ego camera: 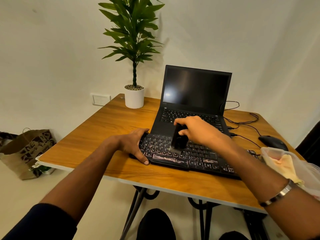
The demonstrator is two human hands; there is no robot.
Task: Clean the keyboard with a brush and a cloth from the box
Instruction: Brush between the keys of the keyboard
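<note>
A warm brown wood-grain desk [97,129] with a pale edge and black metal legs stands in the corner of a room with plain cream walls and a light floor; a white wall socket plate [101,99] shows just past its far-left corner, and a printed brown paper bag [26,151] sits on the floor to its left. At the back of the desk are a tall green leafy plant in a white round pot [134,98] and an open black laptop with a dark screen [194,99]; a black mouse [272,142] with thin black cables lies to the right. The black keyboard with pale lettered keys [195,157] lies just in front of the laptop, its long axis running from the near-middle of the desk out towards the right edge. The left hand [133,144] grips the keyboard's left end, thumb on the near edge. The right hand's [197,130] grip is closed round a black-handled brush [179,138], which stands nearly upright, handle up and pale bristles down, touching the keys. At the right edge a clear plastic box [270,150] holds a yellow cloth [285,168].
</note>
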